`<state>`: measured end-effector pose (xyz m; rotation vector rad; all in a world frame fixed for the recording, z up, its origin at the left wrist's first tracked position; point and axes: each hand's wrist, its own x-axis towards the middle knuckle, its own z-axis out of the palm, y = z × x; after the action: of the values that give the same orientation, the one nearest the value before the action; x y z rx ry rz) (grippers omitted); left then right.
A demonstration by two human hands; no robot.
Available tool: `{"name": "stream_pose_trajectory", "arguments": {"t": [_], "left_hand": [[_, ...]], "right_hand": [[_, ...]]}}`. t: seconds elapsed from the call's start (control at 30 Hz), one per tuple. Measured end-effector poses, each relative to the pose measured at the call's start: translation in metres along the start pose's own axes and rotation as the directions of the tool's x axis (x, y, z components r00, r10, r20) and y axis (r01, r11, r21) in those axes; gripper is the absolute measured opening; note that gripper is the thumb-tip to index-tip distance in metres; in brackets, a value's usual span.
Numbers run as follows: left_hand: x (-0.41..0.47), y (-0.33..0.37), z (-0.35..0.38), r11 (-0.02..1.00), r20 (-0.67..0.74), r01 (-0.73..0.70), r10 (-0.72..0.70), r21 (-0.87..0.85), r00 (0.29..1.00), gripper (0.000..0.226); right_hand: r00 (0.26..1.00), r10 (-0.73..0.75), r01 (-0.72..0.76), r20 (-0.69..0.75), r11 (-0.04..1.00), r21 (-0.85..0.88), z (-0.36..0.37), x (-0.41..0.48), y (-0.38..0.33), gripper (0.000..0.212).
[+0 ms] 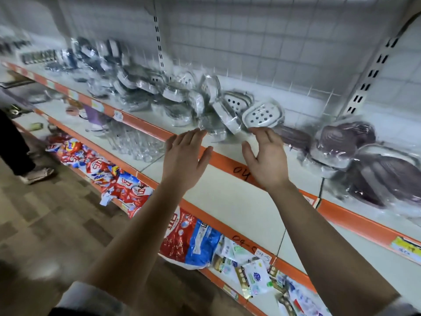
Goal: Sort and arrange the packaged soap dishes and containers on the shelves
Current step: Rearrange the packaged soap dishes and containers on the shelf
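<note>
The packaged soap dishes (229, 117) are lying in a loose, tilted heap on the top shelf (226, 160), at 12 o'clock from both hands. 1 white perforated dish (262, 115) is leaning on its neighbours at the heap's 3 o'clock end, and darker purple dishes (337, 142) are piling up further toward 3 o'clock. The left hand (184, 156) and right hand (266, 156) are hovering just in front of the heap, fingers straight and apart, gripping nothing. Whether the fingertips are touching the film wrap I cannot tell, since the picture is blurring there.

The wrap is looking slick and the dishes are propping each other up. Pulling 1 from the front is therefore likely to send others sliding over the orange edge, onto the clear containers (134, 142) on the shelf below at 8 o'clock, or down to the floor (57, 213). Sweeping sideways toward 3 o'clock is risking a mix of white dishes with purple ones.
</note>
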<state>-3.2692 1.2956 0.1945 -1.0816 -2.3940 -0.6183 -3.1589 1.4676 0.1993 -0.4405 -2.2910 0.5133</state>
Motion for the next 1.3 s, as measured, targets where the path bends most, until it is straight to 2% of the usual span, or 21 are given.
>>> {"name": "stream_pose_trajectory", "arguments": {"t": [0.33,0.53,0.73,1.03,1.2,1.3], "left_hand": [[0.056,-0.049,0.054,0.997,0.110,0.005,0.004,-0.076,0.994,0.044],[0.092,-0.071,0.074,0.990,0.059,-0.061,0.069,-0.124,0.996,0.045],[0.116,-0.101,0.088,0.969,0.089,-0.155,0.175,-0.194,0.981,0.052],[0.136,-0.136,0.101,0.905,0.065,-0.299,0.332,-0.302,0.941,0.048],[0.138,-0.140,0.106,0.864,0.044,-0.340,0.382,-0.371,0.923,0.048],[0.137,-0.138,0.108,0.853,0.036,-0.359,0.401,-0.379,0.915,0.048]], "right_hand": [[0.994,0.065,-0.057,0.090,0.995,-0.086,0.063,0.079,0.020,0.044],[0.973,0.199,-0.183,0.119,0.974,-0.131,0.096,0.102,0.033,0.055],[0.946,0.316,-0.309,0.070,0.946,-0.094,0.112,0.113,0.032,0.057],[0.899,0.436,-0.434,-0.042,0.899,0.048,0.129,0.113,0.019,0.032],[0.869,0.480,-0.473,-0.123,0.877,0.082,0.135,0.104,0.003,0.030],[0.842,0.499,-0.493,-0.206,0.866,0.086,0.131,0.091,-0.004,0.035]]}}
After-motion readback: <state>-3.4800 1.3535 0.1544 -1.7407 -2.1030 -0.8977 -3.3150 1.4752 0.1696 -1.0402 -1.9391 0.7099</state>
